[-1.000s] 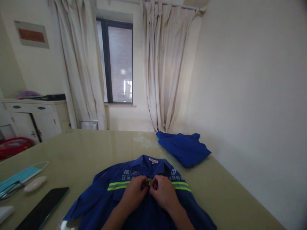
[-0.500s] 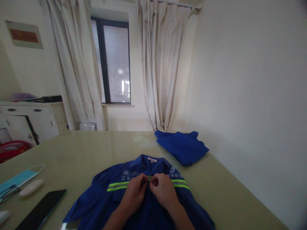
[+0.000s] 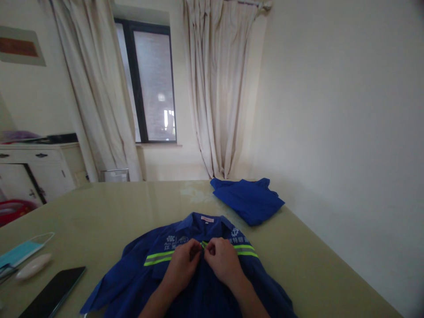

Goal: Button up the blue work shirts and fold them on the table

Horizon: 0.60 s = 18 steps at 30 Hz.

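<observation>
The table (image 3: 314, 274), pale green and glossy, fills most of the lower frame. On it, at lower centre, lies the dark blue jacket (image 3: 205, 291), front side up, its collar pointing toward the window (image 3: 154, 84) and its lower part cut off by the bottom edge of the frame. A second blue garment (image 3: 250, 201), loosely folded, rests well apart, right of centre near the table's far edge. The left hand (image 3: 184, 260) and the right hand (image 3: 223, 260) meet over the jacket's chest, each closed to a narrow pinch of thumb and fingers on the front opening; whether a button or other fastener lies between the tips is too small to tell. The phone (image 3: 53, 293) lies at lower left, with the blue mask (image 3: 21, 254) and a pale oval object (image 3: 33, 267) beyond it. A yellow-green reflective band (image 3: 159, 258) crosses the chest on both sides of the hands.

Good execution, as judged here, depends on keeping the two front edges level, with the band halves in line as a guide; one hand should steady its edge while the other makes small fingertip adjustments, without dragging the collar askew or bunching the cloth beneath.
</observation>
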Tool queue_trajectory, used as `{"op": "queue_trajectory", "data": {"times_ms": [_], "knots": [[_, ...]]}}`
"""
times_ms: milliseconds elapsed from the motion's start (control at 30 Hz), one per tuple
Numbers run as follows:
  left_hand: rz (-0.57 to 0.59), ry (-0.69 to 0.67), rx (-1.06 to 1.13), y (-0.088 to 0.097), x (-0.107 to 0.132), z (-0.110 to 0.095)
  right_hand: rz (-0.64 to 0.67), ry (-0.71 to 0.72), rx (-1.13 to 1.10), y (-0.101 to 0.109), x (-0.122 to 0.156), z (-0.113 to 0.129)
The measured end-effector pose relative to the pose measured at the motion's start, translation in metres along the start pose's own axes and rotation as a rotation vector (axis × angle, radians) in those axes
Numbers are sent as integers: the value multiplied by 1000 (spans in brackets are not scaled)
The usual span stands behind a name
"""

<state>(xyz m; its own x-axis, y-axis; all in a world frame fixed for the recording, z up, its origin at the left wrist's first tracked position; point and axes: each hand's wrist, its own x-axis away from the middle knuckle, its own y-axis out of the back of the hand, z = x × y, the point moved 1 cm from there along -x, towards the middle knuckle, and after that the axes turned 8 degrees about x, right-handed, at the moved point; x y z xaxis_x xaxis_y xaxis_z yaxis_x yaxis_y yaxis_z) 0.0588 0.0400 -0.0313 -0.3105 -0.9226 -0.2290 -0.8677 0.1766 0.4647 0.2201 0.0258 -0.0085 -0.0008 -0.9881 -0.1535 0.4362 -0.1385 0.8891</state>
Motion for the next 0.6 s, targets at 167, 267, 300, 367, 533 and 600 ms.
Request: {"op": "queue_trajectory", "data": {"times_ms": [167, 267, 300, 367, 533, 600], "knots": [[8, 28, 43, 0, -1, -3, 8, -27, -150, -5, -5, -8], [-14, 33, 11, -1, 0, -4, 8, -7, -196, -7, -6, -12], [-24, 33, 0, -1, 0, -4, 6, 5, -211, -7, -6, -12], [-31, 31, 1, 0, 0, -3, 9, 29, -241, -7, -6, -13], [-12, 42, 59, -1, -1, -1, 30, 65, -239, -5, -6, -12], [-28, 44, 49, -1, -1, -1, 29, 65, -195, -4, -5, -10]]}}
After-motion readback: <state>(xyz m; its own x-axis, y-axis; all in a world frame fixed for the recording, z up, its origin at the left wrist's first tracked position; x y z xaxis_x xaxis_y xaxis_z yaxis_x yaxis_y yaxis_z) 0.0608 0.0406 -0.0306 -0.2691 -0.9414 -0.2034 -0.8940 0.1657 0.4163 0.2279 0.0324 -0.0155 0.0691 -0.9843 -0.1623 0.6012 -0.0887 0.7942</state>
